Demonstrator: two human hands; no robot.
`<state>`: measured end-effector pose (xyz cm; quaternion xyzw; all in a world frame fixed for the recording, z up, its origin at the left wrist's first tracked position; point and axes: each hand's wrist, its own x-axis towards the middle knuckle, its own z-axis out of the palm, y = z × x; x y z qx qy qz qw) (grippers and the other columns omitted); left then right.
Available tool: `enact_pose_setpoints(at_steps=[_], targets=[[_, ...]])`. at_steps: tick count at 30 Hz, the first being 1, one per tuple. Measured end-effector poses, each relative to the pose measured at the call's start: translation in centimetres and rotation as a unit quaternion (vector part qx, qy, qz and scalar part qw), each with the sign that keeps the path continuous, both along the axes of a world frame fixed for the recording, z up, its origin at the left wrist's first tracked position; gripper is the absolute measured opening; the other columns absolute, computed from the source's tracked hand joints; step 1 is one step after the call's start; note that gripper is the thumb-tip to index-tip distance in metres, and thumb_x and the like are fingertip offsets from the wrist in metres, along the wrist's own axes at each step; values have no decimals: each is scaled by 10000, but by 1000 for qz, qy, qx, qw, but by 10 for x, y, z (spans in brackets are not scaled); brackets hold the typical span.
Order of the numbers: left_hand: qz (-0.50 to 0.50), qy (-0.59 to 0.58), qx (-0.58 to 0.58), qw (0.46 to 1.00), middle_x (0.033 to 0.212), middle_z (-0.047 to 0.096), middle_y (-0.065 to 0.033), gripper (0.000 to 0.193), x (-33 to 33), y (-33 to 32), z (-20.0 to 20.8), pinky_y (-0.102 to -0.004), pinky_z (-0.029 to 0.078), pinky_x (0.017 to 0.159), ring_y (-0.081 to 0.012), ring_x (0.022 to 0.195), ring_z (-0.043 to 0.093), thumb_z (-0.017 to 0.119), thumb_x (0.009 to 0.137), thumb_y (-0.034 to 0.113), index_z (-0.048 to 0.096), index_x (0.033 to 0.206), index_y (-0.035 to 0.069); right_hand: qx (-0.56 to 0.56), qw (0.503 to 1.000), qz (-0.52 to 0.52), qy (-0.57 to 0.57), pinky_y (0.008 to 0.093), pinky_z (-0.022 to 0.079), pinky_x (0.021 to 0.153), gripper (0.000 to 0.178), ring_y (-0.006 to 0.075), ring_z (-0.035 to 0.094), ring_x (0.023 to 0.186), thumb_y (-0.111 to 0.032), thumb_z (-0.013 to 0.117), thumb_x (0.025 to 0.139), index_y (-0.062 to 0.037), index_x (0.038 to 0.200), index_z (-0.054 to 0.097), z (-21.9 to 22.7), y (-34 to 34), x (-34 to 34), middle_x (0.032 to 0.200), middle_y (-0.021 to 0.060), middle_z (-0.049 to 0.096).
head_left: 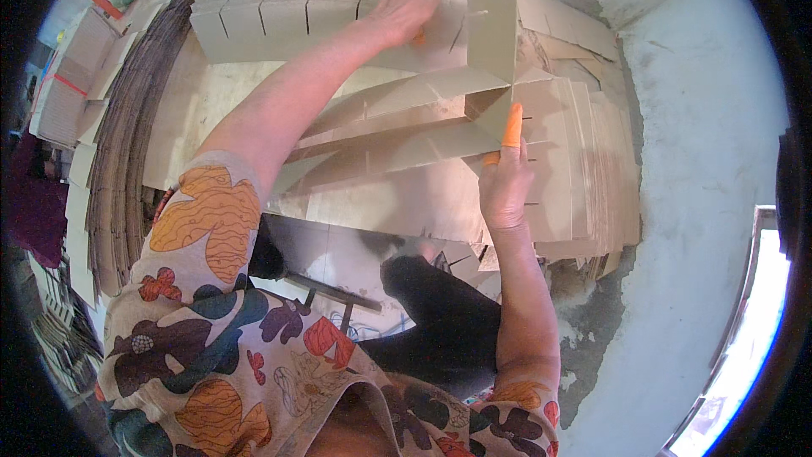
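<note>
My right hand (507, 186), with orange covers on its fingertips, grips the end of a partly joined cardboard divider (397, 148). Its long strips run off to the left, and one cross strip (491, 21) stands up from them. Reaching to the far side, my left hand (406, 13) has its fingers closed at a slotted cardboard strip (288, 21) in front of the far stack. An orange fingertip cover shows below the knuckles; the remaining fingertips are hidden. Where the strips cross, the joints are partly covered by the right hand.
A light work board (414, 199) lies beneath the divider. Flat cardboard strips are stacked on the right (584, 161), and a tall cardboard stack (139, 127) leans at the left. A pale wall (702, 127) stands close on the right. Below the board are my dark-clothed legs (440, 313).
</note>
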<state>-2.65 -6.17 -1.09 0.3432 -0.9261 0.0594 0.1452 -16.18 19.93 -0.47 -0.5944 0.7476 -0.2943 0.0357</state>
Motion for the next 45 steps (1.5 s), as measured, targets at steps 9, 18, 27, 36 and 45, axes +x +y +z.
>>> enact_pose_setpoints(at_steps=[9,18,27,36,45], targets=[[-30,54,3,998,887,607,-89,214,8,0,4,-395,496,758,-285,959,557,668,710,135,580,891,61,23,999,-2,-36,397,493,766,791,351,604,896,76,471,753,-191,1445,197,9,3,3,1146,188,546],[4,21,35,999,842,611,-102,122,7,2,10,-390,494,730,-295,913,568,608,747,109,591,859,66,34,999,-3,-24,412,491,746,767,364,597,872,59,465,758,-177,1442,209,16,6,5,1113,191,550],[-46,77,-62,994,774,591,-86,104,12,1,10,-413,498,684,-273,846,583,584,755,94,597,856,76,35,999,9,-18,401,497,776,785,355,598,895,67,493,755,-186,1441,207,14,10,-1,1112,180,547],[-60,88,-28,994,722,590,-96,63,3,23,29,-421,500,621,-282,780,592,577,744,78,578,806,73,-28,997,33,63,386,550,638,772,320,629,754,6,638,713,-156,1397,318,8,16,-12,1014,147,564],[-118,162,-34,979,699,574,-81,31,4,46,41,-388,487,614,-269,748,577,594,731,79,577,757,82,26,999,8,-28,396,488,773,627,389,583,890,63,478,756,-118,1350,394,39,28,-4,1056,218,563]])
